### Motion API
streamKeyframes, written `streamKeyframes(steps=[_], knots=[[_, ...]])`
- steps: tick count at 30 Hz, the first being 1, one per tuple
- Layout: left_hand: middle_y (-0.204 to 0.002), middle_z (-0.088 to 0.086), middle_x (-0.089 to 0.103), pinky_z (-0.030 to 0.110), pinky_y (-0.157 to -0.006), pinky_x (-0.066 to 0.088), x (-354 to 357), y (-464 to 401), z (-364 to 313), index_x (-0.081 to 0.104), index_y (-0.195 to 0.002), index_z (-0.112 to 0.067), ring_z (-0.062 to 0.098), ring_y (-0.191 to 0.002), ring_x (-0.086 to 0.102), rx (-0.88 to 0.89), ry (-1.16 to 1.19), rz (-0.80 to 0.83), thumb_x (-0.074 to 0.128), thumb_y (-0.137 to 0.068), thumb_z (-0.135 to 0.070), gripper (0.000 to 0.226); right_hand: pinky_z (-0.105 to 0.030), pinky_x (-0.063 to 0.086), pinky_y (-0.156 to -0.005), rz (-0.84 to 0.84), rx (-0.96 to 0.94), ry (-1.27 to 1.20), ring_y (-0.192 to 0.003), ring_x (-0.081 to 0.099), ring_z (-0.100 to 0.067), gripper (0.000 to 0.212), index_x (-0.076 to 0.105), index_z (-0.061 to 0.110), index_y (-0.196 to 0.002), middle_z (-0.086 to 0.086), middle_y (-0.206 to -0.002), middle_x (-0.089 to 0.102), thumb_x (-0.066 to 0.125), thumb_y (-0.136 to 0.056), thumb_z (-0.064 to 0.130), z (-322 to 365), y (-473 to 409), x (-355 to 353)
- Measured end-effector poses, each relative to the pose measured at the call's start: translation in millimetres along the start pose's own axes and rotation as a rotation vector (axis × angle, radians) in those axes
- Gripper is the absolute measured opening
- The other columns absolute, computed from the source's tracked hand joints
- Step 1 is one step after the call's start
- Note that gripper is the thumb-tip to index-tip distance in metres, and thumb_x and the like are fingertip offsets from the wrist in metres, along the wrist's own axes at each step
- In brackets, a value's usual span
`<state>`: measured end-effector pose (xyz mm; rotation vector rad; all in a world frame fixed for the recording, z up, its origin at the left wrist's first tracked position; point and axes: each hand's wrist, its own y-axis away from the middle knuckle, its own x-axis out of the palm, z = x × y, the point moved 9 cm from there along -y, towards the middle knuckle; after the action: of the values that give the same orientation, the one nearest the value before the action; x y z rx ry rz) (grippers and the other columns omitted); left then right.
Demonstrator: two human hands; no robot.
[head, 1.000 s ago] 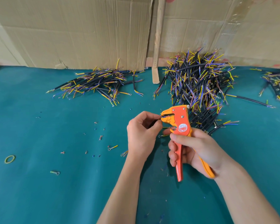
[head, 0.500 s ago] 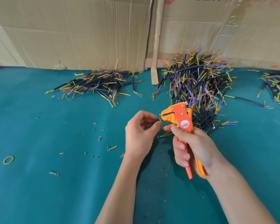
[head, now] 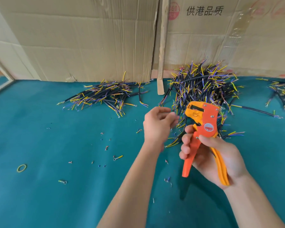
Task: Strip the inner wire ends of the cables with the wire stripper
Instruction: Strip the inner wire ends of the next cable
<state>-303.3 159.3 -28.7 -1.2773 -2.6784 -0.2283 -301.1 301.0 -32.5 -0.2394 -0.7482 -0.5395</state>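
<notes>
Right hand (head: 209,155) wrapped around the handles of an orange wire stripper (head: 202,129), fingers (head: 186,145) curled over the front handle, thumb pressed just under the round red label. Tool head raised above the fingers, tilted left, mouth apparently empty. Left hand (head: 156,124) loosely spread, fingers (head: 169,116) half curled and blurred, seemingly holding nothing, just left of the tool head and not touching it. Big cable pile (head: 202,89) right behind both hands on the green surface (head: 39,129). Flatter cable heap (head: 105,94) farther left of the left fingers.
</notes>
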Motion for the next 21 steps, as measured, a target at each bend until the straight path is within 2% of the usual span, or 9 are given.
streamKeyframes(steps=[2,4,7,9,11,13,17,19,21], knots=[[-0.076,0.003,0.070,0.023,-0.064,0.050,43,-14,-12,0.065,-0.100,-0.007,0.011,-0.062,0.057,-0.031,-0.015,0.241,0.059,-0.099,-0.005,0.006,-0.039,0.057,-0.070,0.036,-0.005,-0.008,-0.072,0.064,-0.030,0.049,0.068,0.002,-0.110,-0.018,-0.090,0.065,0.090,-0.069,0.020,1,2,4],[-0.087,0.007,0.071,0.031,-0.077,0.052,59,-30,-20,0.070,-0.101,-0.010,0.014,-0.074,0.059,0.052,-0.337,0.342,0.057,-0.101,-0.011,0.013,-0.039,0.057,-0.069,0.037,-0.003,-0.027,-0.071,0.064,-0.029,0.051,0.069,0.003,-0.110,-0.018,-0.090,0.064,0.090,-0.067,0.020,1,3,5],[-0.111,0.010,0.072,0.034,-0.094,0.051,21,-62,-29,0.073,-0.110,-0.017,0.025,-0.106,0.064,0.190,-0.948,0.143,0.055,-0.095,-0.013,0.024,-0.040,0.057,-0.069,-0.009,-0.021,-0.045,-0.072,0.064,-0.030,0.052,0.069,0.003,-0.109,-0.018,-0.090,0.064,0.091,-0.065,0.019,3,1,1],[-0.129,0.014,0.063,0.038,-0.101,0.048,-13,-81,-24,0.064,-0.130,-0.019,0.033,-0.121,0.056,0.156,-1.183,0.054,0.052,-0.093,-0.013,0.039,-0.040,0.058,-0.071,-0.033,-0.031,-0.038,-0.073,0.064,-0.030,0.052,0.069,0.003,-0.110,-0.018,-0.091,0.064,0.090,-0.065,0.019,2,-1,0],[-0.142,0.018,0.049,0.045,-0.110,0.040,-31,-95,-10,0.046,-0.148,-0.023,0.039,-0.132,0.044,0.100,-1.384,0.100,0.051,-0.097,-0.023,0.051,-0.041,0.058,-0.072,-0.047,-0.025,-0.036,-0.074,0.064,-0.031,0.052,0.068,0.003,-0.109,-0.019,-0.091,0.064,0.090,-0.064,0.017,-1,-3,1],[-0.143,0.019,0.045,0.046,-0.110,0.037,-38,-103,0,0.040,-0.151,-0.025,0.041,-0.133,0.038,0.085,-1.560,0.138,0.047,-0.101,-0.036,0.052,-0.042,0.058,-0.072,-0.070,-0.006,-0.035,-0.074,0.064,-0.032,0.054,0.068,0.002,-0.109,-0.020,-0.092,0.064,0.091,-0.062,0.016,-6,-3,0],[-0.123,0.022,0.060,0.042,-0.094,0.045,-44,-113,-14,0.064,-0.117,-0.001,0.039,-0.121,0.049,0.154,-1.532,0.024,0.048,-0.097,-0.022,0.034,-0.043,0.059,-0.071,-0.115,0.031,-0.020,-0.073,0.064,-0.033,0.038,0.070,0.001,-0.108,-0.022,-0.093,0.064,0.078,-0.072,0.008,-14,-5,-5],[-0.105,0.022,0.063,0.038,-0.075,0.045,-51,-110,-22,0.066,-0.098,0.001,0.042,-0.105,0.057,0.146,-1.424,-0.060,0.051,-0.089,-0.010,0.020,-0.044,0.058,-0.071,-0.135,0.038,-0.015,-0.073,0.064,-0.033,0.032,0.070,0.000,-0.108,-0.022,-0.093,0.064,0.069,-0.077,0.006,-15,-6,-8],[-0.101,0.021,0.061,0.037,-0.070,0.044,-57,-101,-27,0.067,-0.096,-0.001,0.045,-0.098,0.060,0.119,-1.365,-0.117,0.054,-0.086,-0.006,0.017,-0.044,0.058,-0.072,-0.133,0.039,-0.015,-0.073,0.063,-0.033,0.037,0.068,-0.001,-0.110,-0.023,-0.094,0.064,0.073,-0.074,0.007,-16,-7,-9]])
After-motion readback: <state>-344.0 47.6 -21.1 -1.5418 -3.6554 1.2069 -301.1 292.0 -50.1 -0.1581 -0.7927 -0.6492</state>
